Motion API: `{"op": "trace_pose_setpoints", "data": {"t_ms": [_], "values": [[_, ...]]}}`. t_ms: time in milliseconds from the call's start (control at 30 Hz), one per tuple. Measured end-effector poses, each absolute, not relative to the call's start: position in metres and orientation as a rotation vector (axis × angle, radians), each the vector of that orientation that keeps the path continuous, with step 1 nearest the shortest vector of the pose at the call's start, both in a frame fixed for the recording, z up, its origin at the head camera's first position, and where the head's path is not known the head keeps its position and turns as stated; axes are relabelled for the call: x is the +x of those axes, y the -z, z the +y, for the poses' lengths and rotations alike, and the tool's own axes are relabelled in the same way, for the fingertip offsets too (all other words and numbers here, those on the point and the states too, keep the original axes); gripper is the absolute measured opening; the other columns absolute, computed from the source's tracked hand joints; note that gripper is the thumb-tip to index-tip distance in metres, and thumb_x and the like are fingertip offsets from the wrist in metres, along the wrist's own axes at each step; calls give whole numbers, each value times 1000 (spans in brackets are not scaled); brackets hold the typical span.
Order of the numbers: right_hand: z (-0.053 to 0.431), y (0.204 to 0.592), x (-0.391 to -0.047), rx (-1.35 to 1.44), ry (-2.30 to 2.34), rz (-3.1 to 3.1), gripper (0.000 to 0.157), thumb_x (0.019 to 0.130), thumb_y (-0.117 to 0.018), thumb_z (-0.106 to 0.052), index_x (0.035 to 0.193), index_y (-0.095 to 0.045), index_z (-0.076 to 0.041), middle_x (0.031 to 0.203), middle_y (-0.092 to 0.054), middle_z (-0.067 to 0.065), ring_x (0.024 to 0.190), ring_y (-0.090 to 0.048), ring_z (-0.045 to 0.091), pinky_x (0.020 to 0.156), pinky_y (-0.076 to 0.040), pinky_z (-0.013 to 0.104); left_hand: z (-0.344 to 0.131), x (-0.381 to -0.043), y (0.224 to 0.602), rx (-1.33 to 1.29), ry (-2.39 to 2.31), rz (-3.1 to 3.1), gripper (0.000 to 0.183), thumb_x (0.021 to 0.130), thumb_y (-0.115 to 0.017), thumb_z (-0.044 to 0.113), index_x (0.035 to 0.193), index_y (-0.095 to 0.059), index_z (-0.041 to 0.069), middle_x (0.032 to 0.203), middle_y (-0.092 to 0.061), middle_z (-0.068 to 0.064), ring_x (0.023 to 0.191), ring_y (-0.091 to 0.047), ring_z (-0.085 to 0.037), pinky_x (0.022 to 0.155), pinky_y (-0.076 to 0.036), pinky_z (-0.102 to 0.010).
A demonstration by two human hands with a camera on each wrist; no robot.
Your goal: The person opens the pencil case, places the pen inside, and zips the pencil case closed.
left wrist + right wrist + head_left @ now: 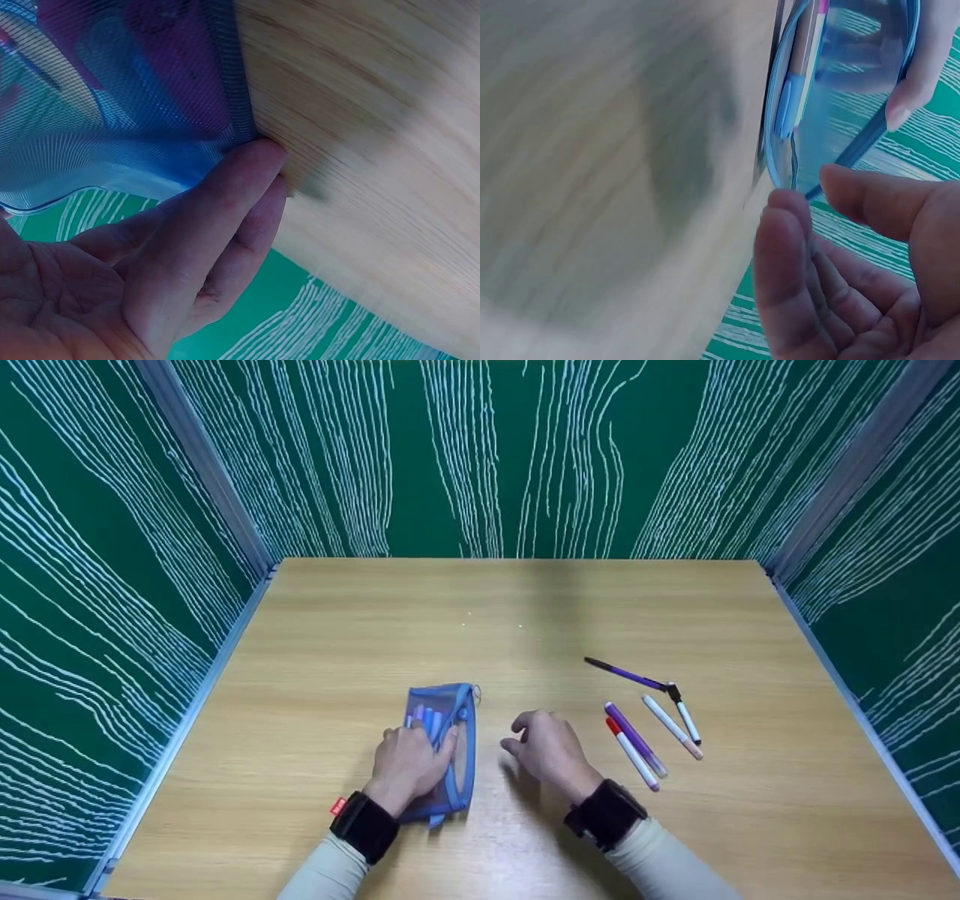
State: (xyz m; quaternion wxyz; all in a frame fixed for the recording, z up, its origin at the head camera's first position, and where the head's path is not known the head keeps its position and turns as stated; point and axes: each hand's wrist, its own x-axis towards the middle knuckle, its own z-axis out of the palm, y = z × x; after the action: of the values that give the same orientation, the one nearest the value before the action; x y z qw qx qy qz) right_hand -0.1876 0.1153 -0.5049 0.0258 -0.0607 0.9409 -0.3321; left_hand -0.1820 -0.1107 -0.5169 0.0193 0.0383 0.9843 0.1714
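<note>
A blue mesh pencil case (465, 757) lies on the table, with several markers (429, 720) inside. My left hand (412, 761) holds it from the left, thumb over the top and fingers along the far side. In the left wrist view, fingertips (262, 157) press against the mesh edge. The case mouth gapes in the right wrist view, showing a marker with a blue end (787, 109) within. Just right of the case hovers my right hand (551, 750), loosely bent and holding nothing. Its thumb and index finger are apart.
To the right lie a purple marker (634, 739), a red-capped marker (634, 754), a white marker (671, 725), a dark purple pen (626, 671) and a black-capped marker (686, 712). Green walls with white lines (465, 457) stand round the wooden table (375, 615).
</note>
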Motion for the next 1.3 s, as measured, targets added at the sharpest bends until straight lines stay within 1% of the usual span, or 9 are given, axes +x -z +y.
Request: {"op": "trace_pose_setpoints", "data": {"t_ms": [67,300,500,767,933,1033,1133,1200,1300], "values": [[121,505,-187,-183,1000,2940,26,85,-85,-20,102,-76,-2,79,-72,5,71,-67,18,71,-55,39,-111,-182,517,117,-538,3051,66,103,-39,63,85,-61,4,82,-59,-15,75,-55,-29,61,-47,-40],[142,507,-186,-226,907,3080,27,81,-87,-21,98,-77,-2,73,-72,4,68,-69,20,67,-56,40,-110,-181,517,120,-537,3087,76,103,-41,63,108,-66,-9,97,-67,-23,86,-62,-36,70,-52,-46],[160,506,-185,-195,810,3134,29,81,-86,-24,99,-76,-4,73,-72,3,66,-68,21,62,-54,41,-111,-181,516,105,-551,3052,74,103,-40,64,104,-65,-6,89,-63,-19,79,-58,-31,65,-50,-43],[187,506,-184,-221,728,3217,28,79,-86,-22,97,-77,-2,78,-73,10,68,-67,26,65,-55,47,-111,-182,516,109,-556,3048,75,103,-39,63,105,-65,-7,86,-60,-17,77,-56,-29,62,-48,-40],[203,505,-183,-204,690,3210,29,80,-86,-20,99,-76,1,88,-74,18,67,-67,27,62,-56,47,-111,-182,516,115,-556,3050,70,103,-40,63,94,-64,-2,84,-59,-16,75,-55,-29,61,-47,-40],[212,505,-183,-218,669,3256,29,78,-87,-19,95,-76,1,86,-74,19,61,-64,26,55,-54,45,-111,-182,517,118,-558,3051,67,103,-40,62,89,-63,0,84,-60,-16,75,-55,-29,62,-47,-41],[219,506,-183,-228,633,3293,22,76,-86,-16,72,-67,-4,64,-62,7,50,-50,18,44,-43,37,-111,-182,517,113,-551,3048,71,103,-40,63,96,-66,-3,88,-63,-18,79,-58,-31,65,-50,-43],[224,507,-183,-228,617,3308,33,74,-83,-11,59,-53,-11,55,-45,-2,47,-38,13,41,-31,32,-111,-182,517,108,-539,3047,75,103,-39,64,104,-67,-6,94,-65,-20,85,-60,-33,68,-51,-45],[230,509,-183,-199,599,3289,46,75,-78,-7,56,-37,-18,56,-28,-8,48,-31,12,43,-23,30,-111,-182,517,102,-517,3050,80,103,-38,64,117,-65,-10,101,-67,-23,91,-62,-36,72,-53,-46]]}}
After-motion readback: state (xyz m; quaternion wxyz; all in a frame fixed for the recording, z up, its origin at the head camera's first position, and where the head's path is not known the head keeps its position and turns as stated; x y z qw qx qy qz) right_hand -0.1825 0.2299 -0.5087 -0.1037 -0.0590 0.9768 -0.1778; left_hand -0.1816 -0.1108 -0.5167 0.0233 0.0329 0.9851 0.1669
